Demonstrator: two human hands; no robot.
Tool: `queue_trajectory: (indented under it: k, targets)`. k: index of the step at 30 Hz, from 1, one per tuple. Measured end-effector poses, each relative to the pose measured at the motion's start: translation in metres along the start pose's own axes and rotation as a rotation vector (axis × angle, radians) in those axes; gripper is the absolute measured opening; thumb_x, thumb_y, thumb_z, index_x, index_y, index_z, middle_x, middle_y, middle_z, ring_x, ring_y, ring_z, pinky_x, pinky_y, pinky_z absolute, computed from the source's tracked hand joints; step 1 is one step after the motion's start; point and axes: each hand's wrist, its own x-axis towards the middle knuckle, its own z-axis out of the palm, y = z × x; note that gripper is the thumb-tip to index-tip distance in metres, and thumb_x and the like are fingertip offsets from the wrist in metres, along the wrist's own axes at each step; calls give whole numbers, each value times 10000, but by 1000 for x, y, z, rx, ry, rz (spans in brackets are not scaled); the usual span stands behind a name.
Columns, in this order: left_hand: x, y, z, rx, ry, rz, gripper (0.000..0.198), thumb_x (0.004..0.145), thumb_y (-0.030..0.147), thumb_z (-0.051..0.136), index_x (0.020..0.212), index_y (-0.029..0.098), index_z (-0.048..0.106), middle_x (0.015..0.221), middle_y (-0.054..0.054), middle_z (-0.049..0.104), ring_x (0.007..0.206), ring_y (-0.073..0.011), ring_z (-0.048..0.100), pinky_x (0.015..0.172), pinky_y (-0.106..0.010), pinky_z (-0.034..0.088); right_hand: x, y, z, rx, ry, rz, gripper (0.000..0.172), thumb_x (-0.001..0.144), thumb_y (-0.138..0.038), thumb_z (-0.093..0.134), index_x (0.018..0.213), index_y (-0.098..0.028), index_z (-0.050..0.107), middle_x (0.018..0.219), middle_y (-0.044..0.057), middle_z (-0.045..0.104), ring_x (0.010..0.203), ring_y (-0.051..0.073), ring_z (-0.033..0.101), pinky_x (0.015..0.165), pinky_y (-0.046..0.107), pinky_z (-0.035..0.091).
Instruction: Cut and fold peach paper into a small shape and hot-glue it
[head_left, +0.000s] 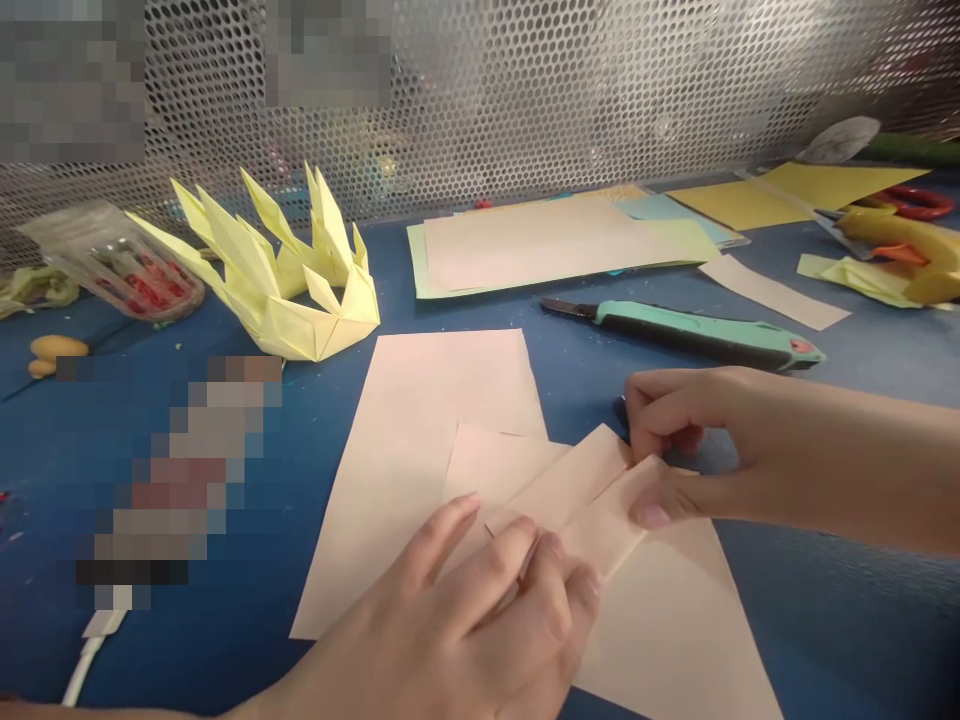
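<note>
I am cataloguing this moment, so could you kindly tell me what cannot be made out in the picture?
All in the head view:
Folded paper: its near end is covered by the left grip, its right end partly by the right grip.
Long thing on the left: masked by pixel blocks, so unidentifiable.
Curved yellow thing: cut off by the right edge.
Whatever lies behind the perforated screen: broken up by the mesh and blurred.

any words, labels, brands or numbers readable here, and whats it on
None that can be read.
Utility knife: no legible lettering.
Folded pink paper: no writing visible.
Yellow paper crown: no writing visible.
Pixelated patch at left: blocked out, so any text there cannot be read.
</note>
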Motion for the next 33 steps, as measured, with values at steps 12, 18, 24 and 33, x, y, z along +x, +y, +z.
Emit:
queue_trajectory:
  k: [12, 18, 24, 33]
  targets:
    - [5, -1, -6, 1, -73, -18, 439, 1072, 157, 354, 1447, 191, 581, 1517, -12, 575, 1311, -230, 554, 1162, -421, 473, -2, -4, 3, -20, -18, 57, 388, 895, -541, 565, 680, -232, 658, 826, 21, 637, 607, 147, 518, 570, 322, 375]
    - [3, -4, -4, -18, -144, 31, 444, 1075, 220, 411, 1508, 170, 498, 1632, -37, 433, 1544, -213, 325, 1243, -376, 335, -3, 1, 6, -34, 79, 44, 399, 814, -574, 653, 597, -239, 648, 745, 12, 630, 541, 130, 510, 510, 294, 363]
    - [1, -4, 3, 69, -157, 69, 491, 1068, 225, 354, 1551, 193, 434, 1661, 1, 384, 1538, -218, 336, 1209, -371, 386, -7, -6, 5, -55, 89, 99, 427, 814, -569, 658, 565, -226, 606, 740, 21, 635, 535, 136, 495, 513, 307, 351]
    - [2, -5, 5, 81, -160, 77, 491, 1067, 197, 344, 1547, 232, 441, 1668, 26, 373, 1552, -222, 300, 1198, -398, 403, -7, -21, -1, -137, 33, 223, 345, 820, -471, 642, 640, -245, 453, 621, -14, 569, 535, 153, 430, 510, 302, 316]
